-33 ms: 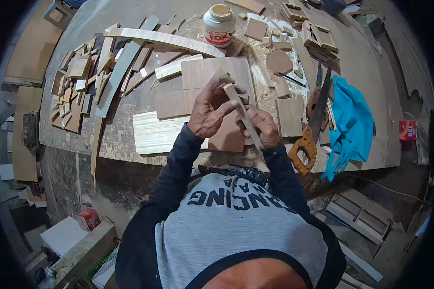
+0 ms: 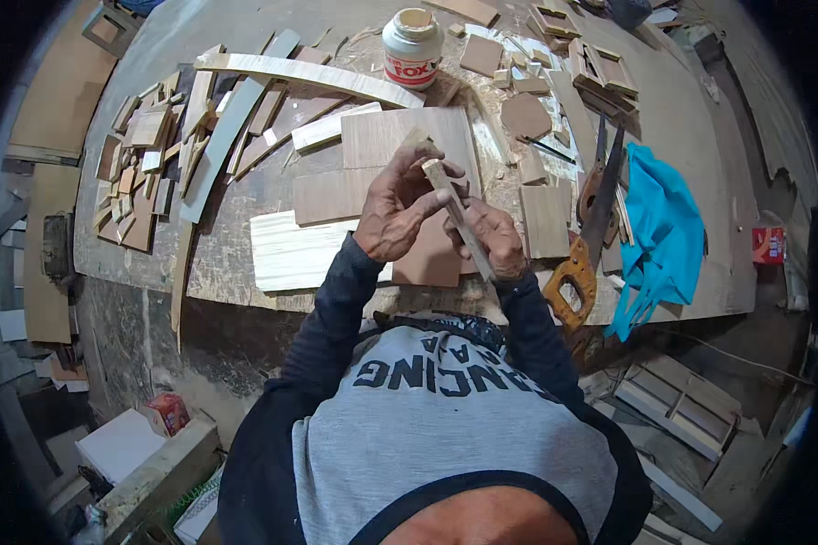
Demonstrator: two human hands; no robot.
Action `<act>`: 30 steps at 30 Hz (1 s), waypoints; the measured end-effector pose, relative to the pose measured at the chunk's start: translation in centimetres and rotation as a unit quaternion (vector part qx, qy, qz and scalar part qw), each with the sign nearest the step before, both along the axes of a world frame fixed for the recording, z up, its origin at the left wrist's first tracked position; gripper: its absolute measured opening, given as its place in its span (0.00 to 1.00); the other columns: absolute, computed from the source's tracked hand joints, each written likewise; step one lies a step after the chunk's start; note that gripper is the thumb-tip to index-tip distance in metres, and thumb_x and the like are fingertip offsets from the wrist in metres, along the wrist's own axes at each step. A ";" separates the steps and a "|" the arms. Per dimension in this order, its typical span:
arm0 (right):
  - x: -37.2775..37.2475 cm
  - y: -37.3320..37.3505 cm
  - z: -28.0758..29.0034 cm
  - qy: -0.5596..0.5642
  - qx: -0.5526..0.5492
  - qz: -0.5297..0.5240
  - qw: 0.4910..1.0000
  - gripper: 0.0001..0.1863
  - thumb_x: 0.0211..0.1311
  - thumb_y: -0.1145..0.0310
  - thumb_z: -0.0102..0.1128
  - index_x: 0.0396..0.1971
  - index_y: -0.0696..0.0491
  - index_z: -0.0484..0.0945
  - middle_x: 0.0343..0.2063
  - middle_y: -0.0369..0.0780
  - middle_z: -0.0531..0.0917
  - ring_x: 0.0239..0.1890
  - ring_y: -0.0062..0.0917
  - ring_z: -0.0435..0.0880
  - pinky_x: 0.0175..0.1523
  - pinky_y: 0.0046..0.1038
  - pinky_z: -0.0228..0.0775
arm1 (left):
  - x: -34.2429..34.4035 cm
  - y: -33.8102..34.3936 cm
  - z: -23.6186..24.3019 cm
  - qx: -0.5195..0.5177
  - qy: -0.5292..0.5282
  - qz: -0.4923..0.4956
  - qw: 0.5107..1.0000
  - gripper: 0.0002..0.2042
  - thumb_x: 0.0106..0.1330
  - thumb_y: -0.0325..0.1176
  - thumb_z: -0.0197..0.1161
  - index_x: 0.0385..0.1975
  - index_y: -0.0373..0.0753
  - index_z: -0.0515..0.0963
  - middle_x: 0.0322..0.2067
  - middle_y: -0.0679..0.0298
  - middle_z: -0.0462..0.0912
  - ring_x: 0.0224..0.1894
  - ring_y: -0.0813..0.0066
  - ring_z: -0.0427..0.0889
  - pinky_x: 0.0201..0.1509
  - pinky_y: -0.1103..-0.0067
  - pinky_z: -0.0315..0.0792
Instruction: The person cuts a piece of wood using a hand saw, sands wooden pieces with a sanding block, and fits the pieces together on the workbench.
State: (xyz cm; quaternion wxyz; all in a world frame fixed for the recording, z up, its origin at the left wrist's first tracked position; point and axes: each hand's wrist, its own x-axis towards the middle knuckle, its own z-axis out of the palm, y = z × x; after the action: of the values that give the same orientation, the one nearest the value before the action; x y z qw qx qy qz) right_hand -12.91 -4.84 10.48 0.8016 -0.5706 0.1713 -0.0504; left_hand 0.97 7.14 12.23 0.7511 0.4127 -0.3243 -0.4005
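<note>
A narrow strip of wood (image 2: pixel 464 223) is held up at a slant between my hands, over the table's near middle. My left hand (image 2: pixel 394 211) pinches it near its upper end, thumb across the strip. Farther down, my right hand (image 2: pixel 493 238) has its fingers closed around the same strip. A pale piece (image 2: pixel 416 138) shows just beyond my left fingertips; whether that hand holds it too is unclear. Beneath the hands lie flat brown wood panels (image 2: pixel 325 198) and a pale streaked board (image 2: pixel 291 254).
A handsaw (image 2: pixel 583 254) and a blue cloth (image 2: pixel 659 236) lie on the right. A white glue jar (image 2: pixel 413 50) stands open at the back. Wood offcuts (image 2: pixel 145 127) pile up on the left, beside a long grey strip (image 2: pixel 232 136). Small wooden frames (image 2: pixel 604 73) sit far right.
</note>
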 end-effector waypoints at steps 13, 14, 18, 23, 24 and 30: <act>1.4 -0.3 2.5 -0.112 -0.343 -0.155 0.920 0.23 0.62 0.60 0.58 0.54 0.55 0.71 0.48 0.40 0.72 0.50 0.25 0.73 0.53 0.27 0.67 | -1.1 0.5 1.2 0.108 -0.135 0.134 0.976 0.18 0.57 0.23 0.63 0.49 0.31 0.73 0.41 0.58 0.80 0.43 0.73 0.80 0.49 0.77 0.75; 1.7 -0.4 3.0 -0.125 -0.367 -0.139 0.911 0.23 0.62 0.60 0.57 0.54 0.55 0.72 0.47 0.40 0.72 0.50 0.25 0.73 0.53 0.26 0.67 | -1.1 0.2 1.1 0.081 -0.155 0.138 0.975 0.18 0.56 0.23 0.64 0.47 0.30 0.73 0.41 0.57 0.80 0.42 0.73 0.80 0.47 0.78 0.76; 2.5 -0.5 3.3 -0.150 -0.373 -0.133 0.906 0.19 0.61 0.62 0.60 0.49 0.57 0.76 0.44 0.39 0.73 0.45 0.23 0.75 0.49 0.23 0.69 | -0.9 0.2 1.4 0.090 -0.168 0.099 0.977 0.19 0.56 0.21 0.64 0.50 0.30 0.72 0.43 0.57 0.79 0.45 0.70 0.79 0.51 0.74 0.76; 2.9 -0.2 3.4 -0.178 -0.296 -0.155 0.926 0.17 0.59 0.67 0.62 0.46 0.59 0.78 0.41 0.39 0.74 0.43 0.22 0.75 0.47 0.21 0.69 | -1.0 -0.1 1.8 0.094 -0.178 0.120 0.972 0.17 0.55 0.20 0.63 0.47 0.31 0.73 0.38 0.58 0.80 0.43 0.73 0.80 0.50 0.75 0.78; 3.0 -0.2 3.4 -0.179 -0.296 -0.160 0.924 0.15 0.59 0.68 0.62 0.45 0.60 0.78 0.41 0.39 0.74 0.43 0.23 0.75 0.48 0.22 0.68 | -1.0 -0.1 1.8 0.099 -0.180 0.125 0.971 0.17 0.55 0.20 0.63 0.47 0.31 0.73 0.38 0.58 0.80 0.42 0.73 0.80 0.49 0.76 0.78; 3.2 0.1 3.4 -0.170 -0.291 -0.180 0.924 0.13 0.60 0.70 0.61 0.43 0.61 0.78 0.41 0.39 0.75 0.45 0.23 0.74 0.51 0.22 0.66 | -0.9 -0.4 1.3 0.071 -0.174 0.139 0.972 0.17 0.55 0.19 0.64 0.46 0.31 0.74 0.38 0.60 0.80 0.42 0.76 0.79 0.45 0.78 0.79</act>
State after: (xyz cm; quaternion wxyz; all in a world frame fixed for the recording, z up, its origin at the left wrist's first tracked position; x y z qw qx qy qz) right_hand -9.68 -4.72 13.88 0.5946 -0.7213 0.1100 -0.3378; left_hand 0.10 6.73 13.56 0.7003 0.5694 -0.3598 -0.2363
